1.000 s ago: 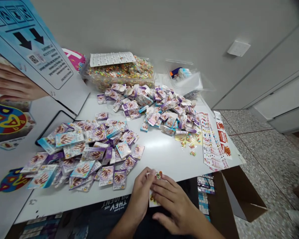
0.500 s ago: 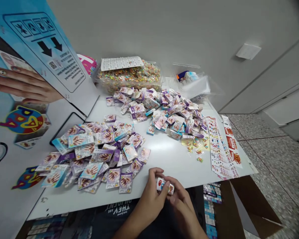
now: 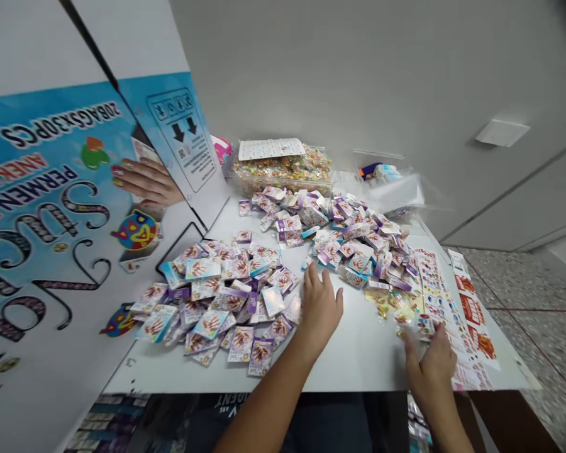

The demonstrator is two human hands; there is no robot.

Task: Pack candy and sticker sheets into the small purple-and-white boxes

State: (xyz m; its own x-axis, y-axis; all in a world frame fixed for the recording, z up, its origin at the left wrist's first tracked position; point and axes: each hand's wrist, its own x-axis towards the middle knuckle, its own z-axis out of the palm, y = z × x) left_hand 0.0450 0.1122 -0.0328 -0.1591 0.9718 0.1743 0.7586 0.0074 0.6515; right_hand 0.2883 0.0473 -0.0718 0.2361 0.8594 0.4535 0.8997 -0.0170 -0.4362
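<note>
My left hand (image 3: 319, 306) lies flat on the white table (image 3: 358, 352), fingers stretched out. It touches the right edge of the near pile of small purple and teal boxes (image 3: 217, 302). My right hand (image 3: 431, 362) is at the table's right front, fingers bent onto the near end of a sticker sheet (image 3: 441, 302). A few small clear candy packets (image 3: 387, 305) lie just left of that hand. A second heap of the same small boxes (image 3: 339, 229) fills the middle back.
A big printed carton flap (image 3: 51, 239) stands along the left side. At the back are a clear tub of colourful candies (image 3: 283, 167) and a clear bag (image 3: 391, 182). A red-printed strip (image 3: 471, 308) lies near the right edge. Terrazzo floor lies to the right.
Both hands were together at the front edge on one small box. Now they are apart: the left is at the near pile, the right at the sticker sheets. The camera view has swung left.
</note>
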